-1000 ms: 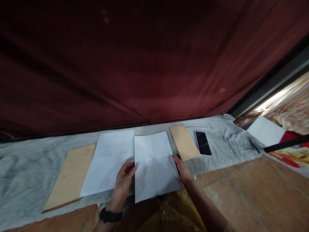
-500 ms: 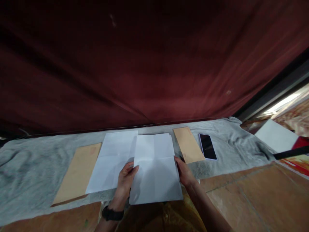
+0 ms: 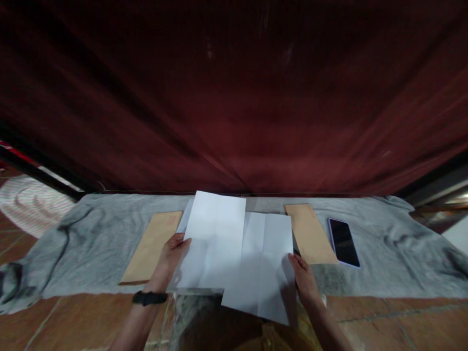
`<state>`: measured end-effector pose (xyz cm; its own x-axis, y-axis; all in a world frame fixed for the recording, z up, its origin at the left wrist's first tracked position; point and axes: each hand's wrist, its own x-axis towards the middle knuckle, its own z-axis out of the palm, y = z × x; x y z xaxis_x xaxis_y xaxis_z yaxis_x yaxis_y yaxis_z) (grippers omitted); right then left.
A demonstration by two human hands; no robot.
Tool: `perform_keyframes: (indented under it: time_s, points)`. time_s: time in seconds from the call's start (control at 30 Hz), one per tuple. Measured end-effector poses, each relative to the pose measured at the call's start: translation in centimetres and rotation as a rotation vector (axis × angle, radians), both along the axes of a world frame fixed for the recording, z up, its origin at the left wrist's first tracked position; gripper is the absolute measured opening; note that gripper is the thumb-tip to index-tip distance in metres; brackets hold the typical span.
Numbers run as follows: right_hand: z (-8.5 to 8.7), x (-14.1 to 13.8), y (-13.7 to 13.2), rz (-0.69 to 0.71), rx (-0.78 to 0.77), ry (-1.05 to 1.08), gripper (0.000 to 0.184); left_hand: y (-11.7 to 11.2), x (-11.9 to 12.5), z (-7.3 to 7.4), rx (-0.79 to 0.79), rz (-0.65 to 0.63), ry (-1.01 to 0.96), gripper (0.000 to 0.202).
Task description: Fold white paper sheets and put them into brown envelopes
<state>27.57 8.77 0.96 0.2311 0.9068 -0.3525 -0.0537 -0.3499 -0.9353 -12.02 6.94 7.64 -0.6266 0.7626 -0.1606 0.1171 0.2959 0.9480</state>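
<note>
Two creased white sheets lie side by side on a grey cloth (image 3: 91, 253). My left hand (image 3: 171, 254), with a black wristband, grips the left edge of the left sheet (image 3: 214, 239), which is raised and overlaps the right sheet (image 3: 266, 265). My right hand (image 3: 305, 280) pinches the right sheet's right edge, and that sheet's near corner hangs past the front edge of the cloth. A brown envelope (image 3: 151, 246) lies just left of my left hand. A second brown envelope (image 3: 310, 234) lies just beyond my right hand.
A black phone (image 3: 343, 243) lies face up on the cloth, right of the second envelope. A dark red curtain (image 3: 234, 97) hangs right behind the cloth. Reddish floor tiles (image 3: 383, 326) run along the front.
My left hand let go of the middle sheet and took the left sheet's left edge, drawing it over the other sheet. The view swung left, shifting everything rightward.
</note>
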Motion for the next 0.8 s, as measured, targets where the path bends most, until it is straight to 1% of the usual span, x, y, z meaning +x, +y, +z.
perform_keyframes:
  time_s: [0.07, 0.13, 0.2, 0.3, 0.43, 0.53, 0.6, 0.67, 0.7, 0.73, 0.77, 0.8]
  points:
    - [0.3, 0.0, -0.3, -0.011, -0.053, 0.003, 0.039, 0.2, -1.9, 0.0, -0.027, -0.029, -0.015, 0.038]
    - [0.7, -0.1, -0.5, 0.023, -0.049, 0.034, 0.040, 0.4, -3.3, -0.1, -0.056, -0.005, 0.028, 0.029]
    - [0.9, -0.1, -0.5, 0.063, -0.028, 0.065, 0.042, 0.7, -4.1, -0.1, -0.084, 0.029, 0.081, 0.023]
    - [1.1, -0.2, -0.2, 0.051, -0.016, 0.060, 0.046, 1.0, -4.6, -0.4, -0.098, 0.057, 0.117, 0.016]
    - [1.6, -0.4, 0.4, 0.054, 0.009, 0.045, 0.050, 1.5, -4.9, -1.6, -0.104, 0.010, 0.155, 0.018]
    - [2.4, -0.7, 0.8, 0.096, 0.037, 0.067, 0.047, 1.5, -5.3, -2.3, -0.124, -0.022, 0.229, 0.022]
    - [2.8, -0.9, 1.1, 0.125, 0.056, 0.079, 0.042, 1.3, -5.4, -2.4, -0.136, -0.029, 0.337, 0.027]
    - [2.7, -1.0, 1.2, 0.143, 0.077, 0.086, 0.038, 0.7, -4.8, -2.4, -0.110, -0.028, 0.544, 0.035]
    - [2.5, -1.0, 1.2, 0.142, 0.083, 0.082, 0.036, 0.4, -4.0, -2.5, -0.075, -0.025, 0.655, 0.039]
    - [2.3, -1.0, 1.2, 0.131, 0.085, 0.070, 0.035, 0.0, -2.9, -2.7, -0.030, -0.043, 0.696, 0.041]
    - [2.1, -0.9, 1.1, 0.114, 0.082, 0.052, 0.034, -0.3, -1.4, -3.1, 0.000, -0.089, 0.654, 0.040]
    - [1.9, -0.9, 1.0, 0.097, 0.075, 0.035, 0.033, -0.5, 0.4, -3.5, 0.015, -0.164, 0.554, 0.040]
